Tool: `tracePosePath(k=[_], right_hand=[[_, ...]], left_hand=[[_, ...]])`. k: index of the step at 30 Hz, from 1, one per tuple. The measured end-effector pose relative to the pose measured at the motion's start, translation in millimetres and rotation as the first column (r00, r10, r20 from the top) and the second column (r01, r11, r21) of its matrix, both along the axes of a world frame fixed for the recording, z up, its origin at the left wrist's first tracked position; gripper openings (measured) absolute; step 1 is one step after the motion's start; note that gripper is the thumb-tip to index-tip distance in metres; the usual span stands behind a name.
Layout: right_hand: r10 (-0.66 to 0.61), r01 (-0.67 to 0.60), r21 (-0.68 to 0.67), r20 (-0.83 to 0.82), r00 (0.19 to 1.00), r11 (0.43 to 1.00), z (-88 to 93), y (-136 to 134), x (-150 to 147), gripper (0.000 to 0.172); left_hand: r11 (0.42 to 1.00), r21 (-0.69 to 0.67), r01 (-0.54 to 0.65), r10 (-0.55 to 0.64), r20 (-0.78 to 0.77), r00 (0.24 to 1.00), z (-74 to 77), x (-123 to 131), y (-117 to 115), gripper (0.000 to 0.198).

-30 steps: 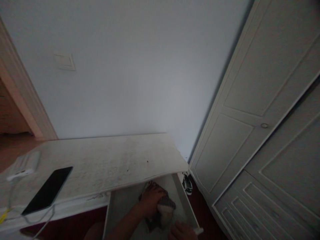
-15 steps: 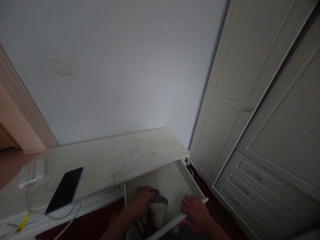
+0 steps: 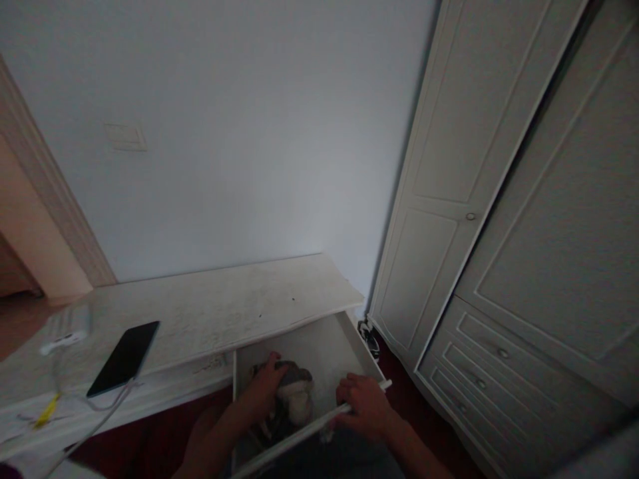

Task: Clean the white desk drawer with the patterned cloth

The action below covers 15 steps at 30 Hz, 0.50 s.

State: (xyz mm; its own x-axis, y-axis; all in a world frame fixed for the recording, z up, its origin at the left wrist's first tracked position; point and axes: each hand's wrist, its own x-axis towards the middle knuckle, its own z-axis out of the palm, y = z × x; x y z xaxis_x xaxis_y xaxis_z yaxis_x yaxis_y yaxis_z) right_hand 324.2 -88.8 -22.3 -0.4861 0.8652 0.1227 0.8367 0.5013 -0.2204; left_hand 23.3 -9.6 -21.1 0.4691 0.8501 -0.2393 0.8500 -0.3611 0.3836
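A drawer [image 3: 344, 346] is pulled out of the white, low cabinet. Inside, at its left side, lies a soft-looking grey and cream bundle [image 3: 299, 402], with darker patterned cloth beside it. Its exact kind is too dim to make out. My left hand [image 3: 267, 386] reaches in over the left wall, fingers curled onto the bundle's left part and covering some of it. At the drawer's front panel, my right hand [image 3: 364, 402] wraps over the top edge near the right corner, fingers on the inner side.
On the worn cabinet top [image 3: 214, 303] lie a black phone or tablet [image 3: 124, 357] and a white box-like device [image 3: 67, 326] with a cable and yellow tag [image 3: 47, 411]. A wardrobe [image 3: 436, 253] stands close on the right. Dark-and-white shoes [image 3: 368, 339] are on the red floor beside the drawer.
The view has shifted slightly, so the drawer and both hands appear farther left. The left hand stays on the bundle, and the right hand stays on the drawer front.
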Motion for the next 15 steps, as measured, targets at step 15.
tracePosePath(k=[15], right_hand=[[0.251, -0.253, 0.015, 0.069, 0.966, 0.967, -19.0, 62, -150, 0.069]], left_hand=[[0.962, 0.241, -0.128, 0.096, 0.138, 0.986, -16.2, -35, -42, 0.07]])
